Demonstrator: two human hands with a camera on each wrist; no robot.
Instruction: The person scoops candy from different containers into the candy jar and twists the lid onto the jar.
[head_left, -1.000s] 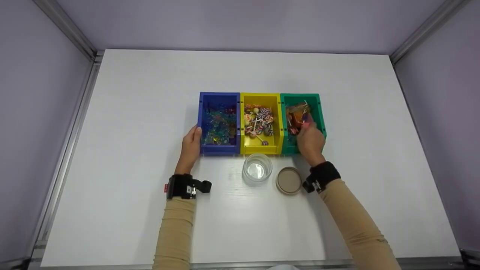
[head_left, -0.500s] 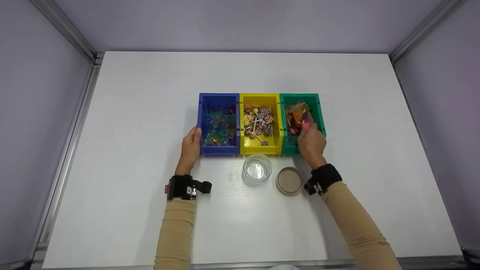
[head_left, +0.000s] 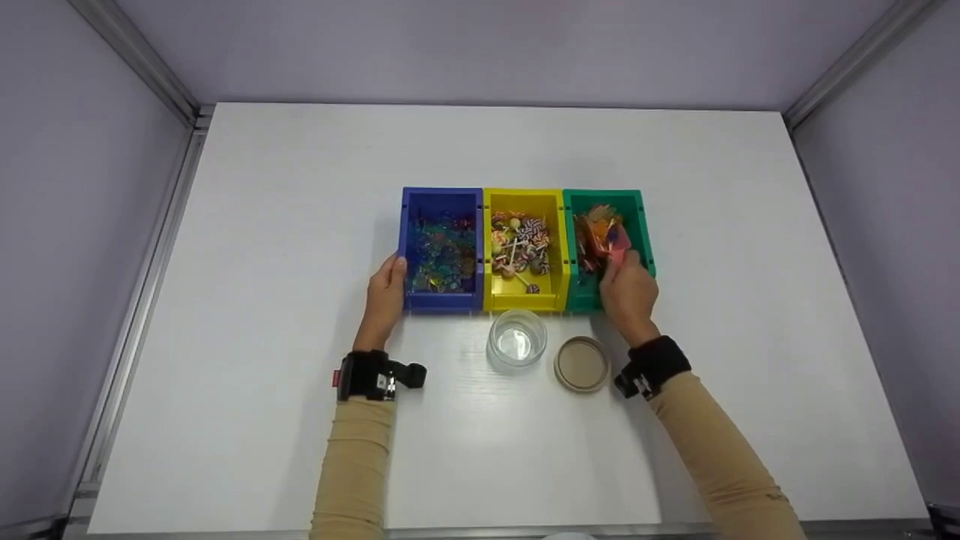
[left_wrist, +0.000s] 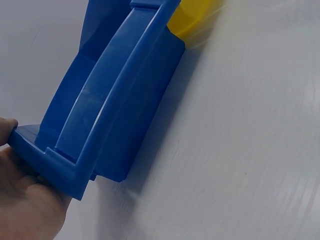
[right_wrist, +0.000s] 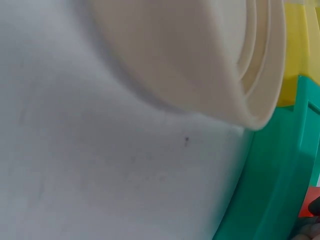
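My left hand [head_left: 384, 294] grips the left side wall of the blue bin [head_left: 442, 301]; the left wrist view shows the thumb over the rim of the blue bin [left_wrist: 115, 95]. My right hand [head_left: 630, 294] pinches a small red-pink scoop [head_left: 616, 241] inside the green bin [head_left: 646, 240]. Orange and other coloured pieces lie in and around the scoop; which are in it is hard to tell. In the right wrist view only fingertips [right_wrist: 311, 231] and a bit of red [right_wrist: 307, 200] show beside the green bin [right_wrist: 265, 175].
Between the blue and green bins stands a yellow bin [head_left: 525, 301] with swirled lollipops [head_left: 534, 234]. In front are a clear round jar [head_left: 517, 339] and a beige lid [head_left: 582, 364], the lid close to my right wrist. Walls surround the white table [head_left: 225, 300].
My right hand has shifted slightly towards me and to the right, and more of the red-pink scoop shows. My left hand keeps its grip on the blue bin.
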